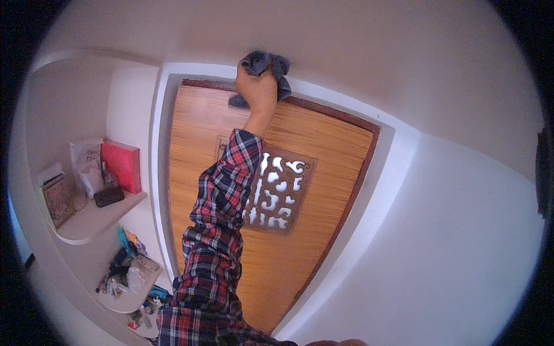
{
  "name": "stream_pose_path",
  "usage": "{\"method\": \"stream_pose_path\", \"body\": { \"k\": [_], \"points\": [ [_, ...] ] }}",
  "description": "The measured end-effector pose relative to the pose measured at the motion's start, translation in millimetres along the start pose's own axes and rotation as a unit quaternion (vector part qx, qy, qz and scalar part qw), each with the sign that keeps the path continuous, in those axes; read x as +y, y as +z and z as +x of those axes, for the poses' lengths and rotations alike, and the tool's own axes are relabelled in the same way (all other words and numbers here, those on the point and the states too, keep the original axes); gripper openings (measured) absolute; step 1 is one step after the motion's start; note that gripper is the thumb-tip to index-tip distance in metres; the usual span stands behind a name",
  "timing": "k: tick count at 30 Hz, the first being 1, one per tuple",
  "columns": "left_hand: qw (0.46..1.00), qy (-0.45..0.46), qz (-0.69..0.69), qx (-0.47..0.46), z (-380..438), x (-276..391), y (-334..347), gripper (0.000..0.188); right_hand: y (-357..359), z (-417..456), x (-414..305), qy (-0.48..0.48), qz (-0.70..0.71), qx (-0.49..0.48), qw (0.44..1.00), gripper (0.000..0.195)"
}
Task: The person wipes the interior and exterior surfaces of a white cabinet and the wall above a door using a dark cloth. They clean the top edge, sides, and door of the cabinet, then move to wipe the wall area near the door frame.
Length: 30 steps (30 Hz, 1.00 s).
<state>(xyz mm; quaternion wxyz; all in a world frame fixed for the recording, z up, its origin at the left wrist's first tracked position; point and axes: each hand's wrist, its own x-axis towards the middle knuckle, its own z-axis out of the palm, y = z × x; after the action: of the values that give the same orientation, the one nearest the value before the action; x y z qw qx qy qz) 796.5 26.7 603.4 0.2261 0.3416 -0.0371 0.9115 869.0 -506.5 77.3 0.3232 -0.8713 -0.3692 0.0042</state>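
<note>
My left hand point(258, 88), its arm in a plaid shirt sleeve point(216, 225), reaches up and is closed on a crumpled dark grey cloth point(283, 86). The cloth lies against the top of a white door frame point(342, 97), and one end hangs over the upper edge of a wood-grain door point(329, 125). Behind the forearm, a carved openwork panel point(298, 192) in the door lets light through. A sliver of skin at the bottom edge may be my right hand point(339, 343); what it does cannot be seen.
Left of the door, rounded shelves point(86, 231) are built into the wall. The upper one bears a red box point(123, 166), a dark pouch point(109, 197) and a patterned frame point(59, 201). Plastic bags point(130, 281) and small items crowd the lower shelf. A pale wall point(454, 242) stands at right.
</note>
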Motion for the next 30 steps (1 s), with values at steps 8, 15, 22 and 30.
{"method": "stream_pose_path", "body": {
  "k": [8, 15, 22, 30],
  "points": [
    [0.999, 0.037, 0.019, -0.003, -7, -2, 3, 0.021, 14, -1, -5, 0.266, 0.586, 0.073, 0.762, 0.034],
    [0.999, -0.017, -0.038, -0.007, 1, -10, -2, 0.016, 14, -13, 8, 0.224, 0.593, 0.087, 0.768, 0.037],
    [1.0, 0.015, 0.003, -0.027, 9, -11, -10, 0.015, 5, -1, -6, 0.248, 0.611, 0.101, 0.745, 0.038],
    [0.999, -0.02, 0.037, -0.021, 1, -5, -9, 0.016, -9, 24, -34, 0.257, 0.562, 0.054, 0.785, 0.04]
  ]
}}
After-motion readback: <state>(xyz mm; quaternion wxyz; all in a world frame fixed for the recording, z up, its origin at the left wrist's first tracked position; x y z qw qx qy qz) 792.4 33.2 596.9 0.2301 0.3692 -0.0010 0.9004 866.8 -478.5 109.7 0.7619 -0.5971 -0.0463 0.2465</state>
